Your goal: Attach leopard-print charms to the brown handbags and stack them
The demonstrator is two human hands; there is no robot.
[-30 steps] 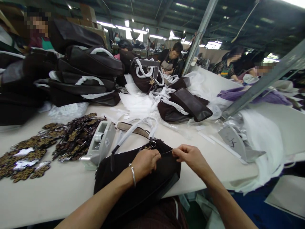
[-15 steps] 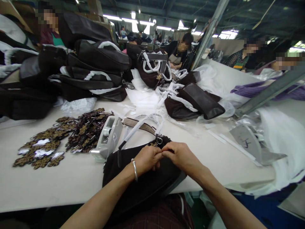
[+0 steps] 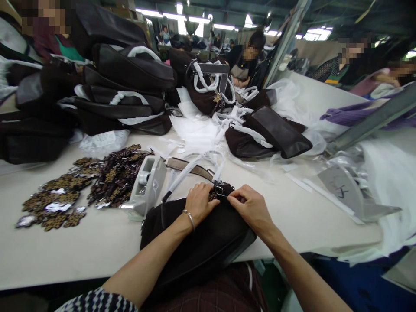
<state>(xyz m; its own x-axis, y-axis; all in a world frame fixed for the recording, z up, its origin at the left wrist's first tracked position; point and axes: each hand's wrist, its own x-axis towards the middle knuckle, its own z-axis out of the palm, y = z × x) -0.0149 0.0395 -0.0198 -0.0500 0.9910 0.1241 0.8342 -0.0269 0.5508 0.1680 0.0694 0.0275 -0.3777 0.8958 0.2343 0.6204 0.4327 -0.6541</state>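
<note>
A dark brown handbag [image 3: 201, 242] lies at the table's front edge, with its white-wrapped handle [image 3: 183, 175] standing up behind it. My left hand [image 3: 199, 207], a silver bangle at its wrist, rests over the bag's top edge. Its curled fingers and thumb close on a small leopard-patterned charm [image 3: 212, 196], mostly hidden. On the right, my right hand [image 3: 251, 207] is closed in a pinch on a thin cord-like piece [image 3: 223, 196] that reaches toward the charm. Just behind the fingers, a metal ring [image 3: 219, 190] shows at the handle's base.
A grey tape dispenser [image 3: 147, 186] stands left of the bag, beside piled leopard-print flower charms [image 3: 55, 201] and dark charms [image 3: 113, 177]. Stacked dark bags [image 3: 130, 69] fill the back left. More bags [image 3: 269, 130], a slanted metal post [image 3: 373, 115] and co-workers are beyond.
My hands have moved apart: the left slid back toward the handle's base and the right shifted slightly right. The thin piece now shows between them. The view has shifted slightly.
</note>
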